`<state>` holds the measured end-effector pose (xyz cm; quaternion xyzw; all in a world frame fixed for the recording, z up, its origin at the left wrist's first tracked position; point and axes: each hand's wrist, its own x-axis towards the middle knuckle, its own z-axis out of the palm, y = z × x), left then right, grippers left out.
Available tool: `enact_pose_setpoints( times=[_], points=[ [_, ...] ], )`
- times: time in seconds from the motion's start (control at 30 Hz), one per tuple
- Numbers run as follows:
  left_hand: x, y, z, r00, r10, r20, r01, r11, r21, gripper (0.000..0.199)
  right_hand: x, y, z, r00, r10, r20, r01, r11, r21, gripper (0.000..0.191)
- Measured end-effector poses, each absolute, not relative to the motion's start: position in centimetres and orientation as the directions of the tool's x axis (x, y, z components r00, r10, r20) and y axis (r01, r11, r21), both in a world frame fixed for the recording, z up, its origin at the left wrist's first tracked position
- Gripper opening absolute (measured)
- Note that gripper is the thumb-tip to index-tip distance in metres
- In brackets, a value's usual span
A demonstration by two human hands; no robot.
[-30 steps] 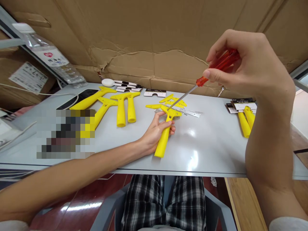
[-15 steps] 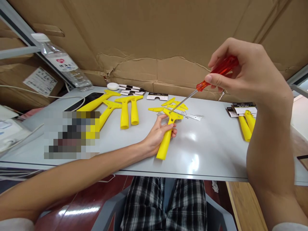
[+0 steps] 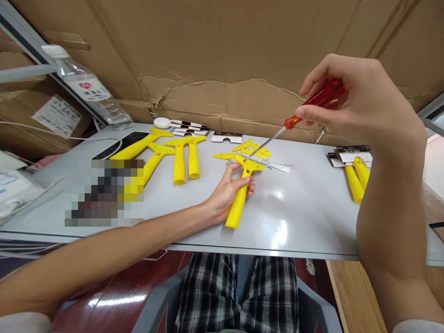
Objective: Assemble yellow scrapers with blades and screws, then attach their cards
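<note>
My left hand (image 3: 227, 192) is closed around the neck of a yellow plastic scraper handle (image 3: 238, 203), whose hollow grip points toward me. In my right hand (image 3: 354, 101) is a screwdriver with a clear red handle (image 3: 319, 101), held between thumb and fingers. Its metal shaft slants down to the left, and the tip meets the head of the scraper handle. A screw under the tip is too small to make out. Just behind lie loose yellow plates (image 3: 252, 148) and thin metal blades (image 3: 277, 165).
Several more yellow handles (image 3: 179, 162) lie on the left of the grey table (image 3: 305, 203). Packaged yellow handles (image 3: 354, 182) sit at the right. Cardboard tags (image 3: 226, 137) and a white spoon-like object (image 3: 162, 122) line the back. A plastic bottle (image 3: 92, 90) leans at the left.
The view has shifted very slightly. Both hands keep their grips, and the screwdriver tip stays at the head of the scraper handle.
</note>
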<state>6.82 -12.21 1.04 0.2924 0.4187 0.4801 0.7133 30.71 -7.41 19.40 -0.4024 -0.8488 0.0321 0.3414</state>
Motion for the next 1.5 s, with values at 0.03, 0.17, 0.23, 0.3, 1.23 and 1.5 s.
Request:
enact_pose_setpoints(
  times=[0.03, 0.17, 0.23, 0.3, 1.23, 1.5],
  points=[
    [6.86, -12.22, 1.12, 0.185, 0.929, -0.319, -0.437, 0.369, 0.82, 0.054, 30.68, -7.53, 19.42, -0.442, 0.704, 0.556, 0.675, 0.669, -0.31, 0.022],
    [6.94, -12.22, 1.21, 0.176, 0.928, -0.328, -0.437, 0.372, 0.819, 0.056, 30.81, -7.88, 19.61, -0.485, 0.688, 0.54, 0.636, 0.701, -0.322, 0.028],
    [6.93, -12.21, 1.14, 0.179, 0.93, -0.322, -0.441, 0.369, 0.819, 0.056, 31.01, -7.9, 19.7, -0.511, 0.679, 0.527, 0.605, 0.719, -0.341, 0.033],
    [6.93, -12.19, 1.06, 0.182, 0.931, -0.317, -0.442, 0.365, 0.819, 0.056, 31.18, -7.84, 19.71, -0.521, 0.67, 0.529, 0.588, 0.731, -0.347, 0.035],
    [6.97, -12.2, 1.16, 0.173, 0.927, -0.333, -0.443, 0.375, 0.814, 0.054, 30.69, -7.68, 19.32, -0.468, 0.672, 0.574, 0.634, 0.708, -0.311, 0.027],
    [6.88, -12.17, 0.93, 0.175, 0.927, -0.332, -0.439, 0.375, 0.816, 0.056, 31.26, -7.62, 19.3, -0.542, 0.644, 0.54, 0.551, 0.757, -0.351, 0.049]
  ],
)
